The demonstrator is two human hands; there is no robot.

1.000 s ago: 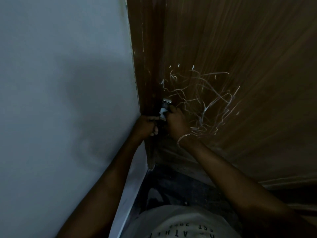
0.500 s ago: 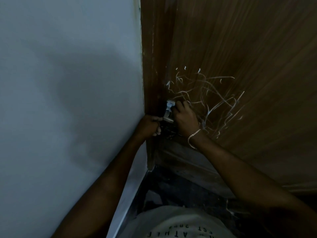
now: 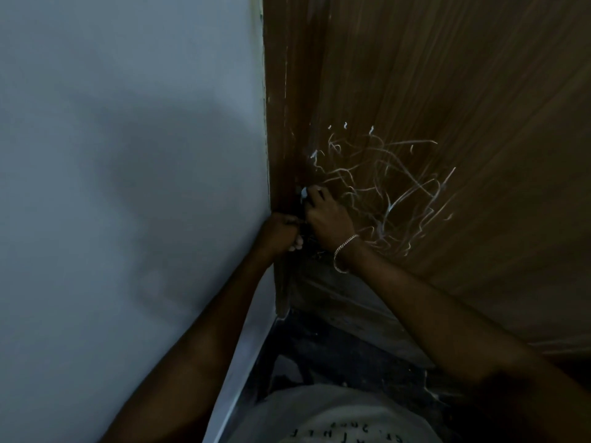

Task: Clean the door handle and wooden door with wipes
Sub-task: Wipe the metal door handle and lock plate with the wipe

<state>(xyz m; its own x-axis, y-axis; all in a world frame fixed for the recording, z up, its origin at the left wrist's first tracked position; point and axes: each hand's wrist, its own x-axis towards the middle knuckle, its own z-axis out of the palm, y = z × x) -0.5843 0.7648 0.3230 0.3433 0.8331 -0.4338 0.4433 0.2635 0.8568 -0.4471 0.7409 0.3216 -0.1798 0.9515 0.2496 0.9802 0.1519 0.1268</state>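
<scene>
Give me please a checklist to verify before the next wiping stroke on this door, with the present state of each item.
1. Cloth in grip: the right hand pinches a pale wipe at its fingertips: ok.
2. View of the door handle: hidden behind both hands: cannot tell.
3. Door steadied: the left hand is curled at the door edge, but what it grips is hidden: cannot tell.
4. Surface clean: white scribbles cover the wooden door beside the right hand: not ok.
5. Light sufficient: the scene is dim: not ok.
</scene>
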